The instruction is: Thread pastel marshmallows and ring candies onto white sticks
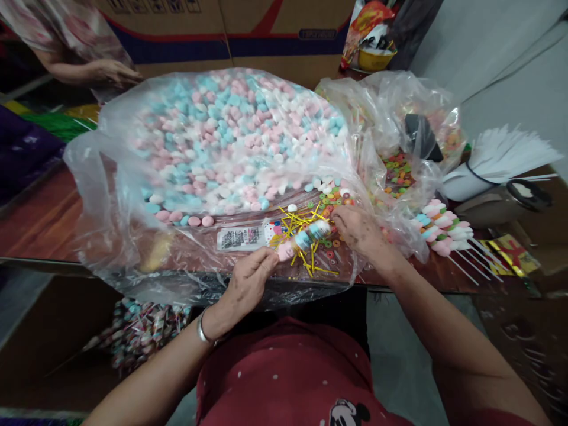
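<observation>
A marshmallow skewer (304, 239) in pink, blue and white lies slantwise between my hands, just above the table. My left hand (254, 273) is closed on its pink end. At the white end, the fingers of my right hand (355, 228) are pinched together; what they hold, if anything, is hidden. Beneath the skewer, yellow twist ties (310, 260) are scattered on the plastic, with small coloured ring-shaped pieces (331, 204) beside my right fingers. Behind my hands spreads a large clear bag of pink, blue and white marshmallows (239, 136).
Finished marshmallow skewers (444, 228) are stacked at the right. White sticks (510, 154) fill a container behind them. A clear bag of coloured rings (399, 171) stands back right. Below left, a cardboard box (53, 331) holds wrapped skewers. Another person's hand (116, 72) touches the marshmallow bag's far left.
</observation>
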Motion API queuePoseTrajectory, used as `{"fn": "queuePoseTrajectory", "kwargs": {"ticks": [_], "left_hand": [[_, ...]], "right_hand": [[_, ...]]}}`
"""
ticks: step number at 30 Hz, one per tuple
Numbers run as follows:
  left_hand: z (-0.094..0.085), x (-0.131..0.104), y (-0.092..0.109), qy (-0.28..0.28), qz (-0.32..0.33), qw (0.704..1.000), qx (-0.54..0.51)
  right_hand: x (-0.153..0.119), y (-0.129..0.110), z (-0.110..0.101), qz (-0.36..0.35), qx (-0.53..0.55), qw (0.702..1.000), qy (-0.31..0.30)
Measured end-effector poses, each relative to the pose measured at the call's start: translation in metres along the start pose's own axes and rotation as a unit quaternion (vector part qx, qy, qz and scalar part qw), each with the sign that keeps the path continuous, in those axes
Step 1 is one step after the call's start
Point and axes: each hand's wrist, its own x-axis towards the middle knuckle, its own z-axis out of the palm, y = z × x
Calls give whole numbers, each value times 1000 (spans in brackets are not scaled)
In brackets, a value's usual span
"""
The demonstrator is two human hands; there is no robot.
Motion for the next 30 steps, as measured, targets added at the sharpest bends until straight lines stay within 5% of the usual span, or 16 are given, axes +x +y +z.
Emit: {"fn": "queuePoseTrajectory", "kwargs": {"ticks": [2, 5, 12, 15, 19, 25, 30], "left_hand": [[3, 4, 3, 21, -97, 983, -157], [8, 8, 8, 45, -158, 941, -297], [9, 11, 10, 53, -183, 916, -352], [11, 11, 11, 35, -176, 919, -351], [21, 14, 14, -16, -159, 921, -356], [32, 18, 11, -40, -161, 919, -357], [36, 13, 2, -21, -133, 936, -326]], "right_hand": [[9, 4, 10, 19, -73, 997, -12], [14, 0, 20, 41, -126, 991, -32], [15, 5, 16, 63, -114, 991, -14], [13, 9, 13, 62, -38, 996, 48], [-2, -8, 16, 19, 214, 970, 114], [-31, -51, 40, 11, 441, 895, 62], [-37, -57, 52, 27, 468, 881, 70]]}}
